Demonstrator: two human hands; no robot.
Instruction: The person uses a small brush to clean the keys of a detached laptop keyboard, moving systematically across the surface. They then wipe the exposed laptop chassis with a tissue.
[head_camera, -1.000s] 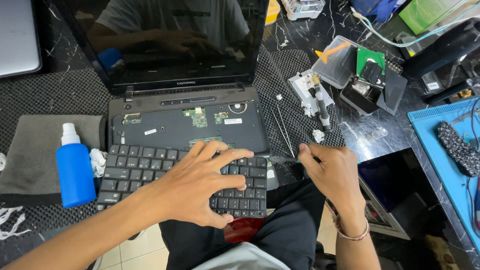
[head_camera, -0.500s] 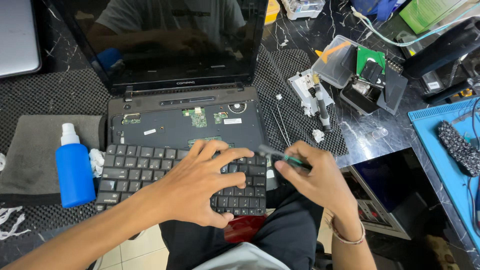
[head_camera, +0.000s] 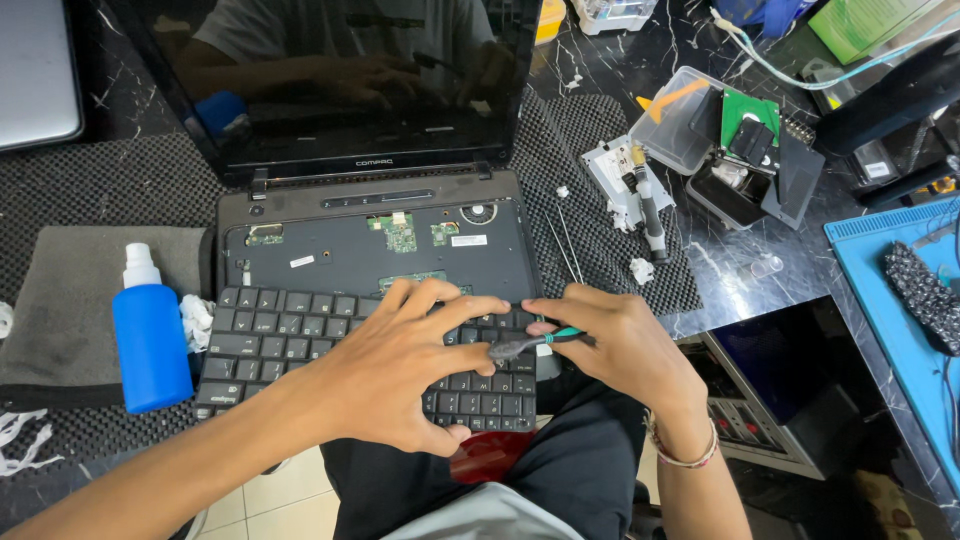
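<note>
A black laptop (head_camera: 370, 215) lies open on a dark mesh mat, its keyboard bay bare with circuit boards showing. The loose black keyboard (head_camera: 260, 340) rests over the laptop's front edge and my lap. My left hand (head_camera: 400, 365) lies spread flat on the keyboard's right half, pressing it down. My right hand (head_camera: 620, 340) grips a small brush with a teal handle (head_camera: 530, 343); its bristle end touches the keys beside my left fingertips.
A blue spray bottle (head_camera: 150, 330) stands on a grey cloth (head_camera: 70, 300) at the left. Right of the laptop lie two thin rods (head_camera: 565, 240), a tool (head_camera: 650, 215), a clear box with parts (head_camera: 730, 140) and a blue mat (head_camera: 890, 300).
My right hand came in from the keyboard's right edge with the brush and now holds its tip on the keys by my left fingers. The left hand stayed put.
</note>
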